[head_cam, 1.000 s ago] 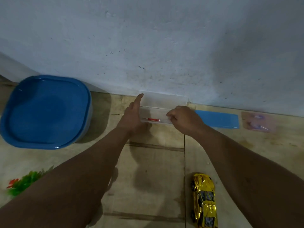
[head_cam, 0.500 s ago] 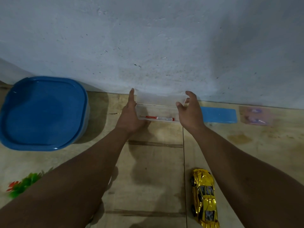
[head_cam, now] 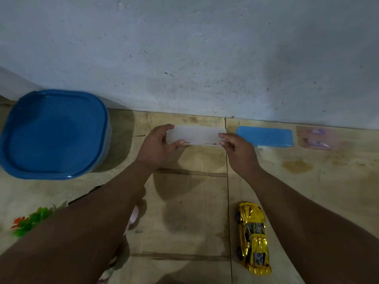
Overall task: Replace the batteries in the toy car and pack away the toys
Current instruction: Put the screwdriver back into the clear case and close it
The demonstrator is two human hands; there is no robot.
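A small clear plastic box lies on the floor near the wall, tipped so its pale side faces me. A thin red-handled screwdriver shows along its lower edge. My left hand grips the box's left end between fingers and thumb. My right hand pinches its right end. The box's blue lid lies flat just to the right. A shiny yellow toy car sits on the floor below my right forearm, apart from both hands.
A big blue lidded tub stands at the left by the wall. A green and red plastic toy lies at the lower left. A small clear packet rests at the right by the wall.
The box has been pulled slightly away from the wall and tipped toward me. Both hands went from flat against its ends to gripping them.
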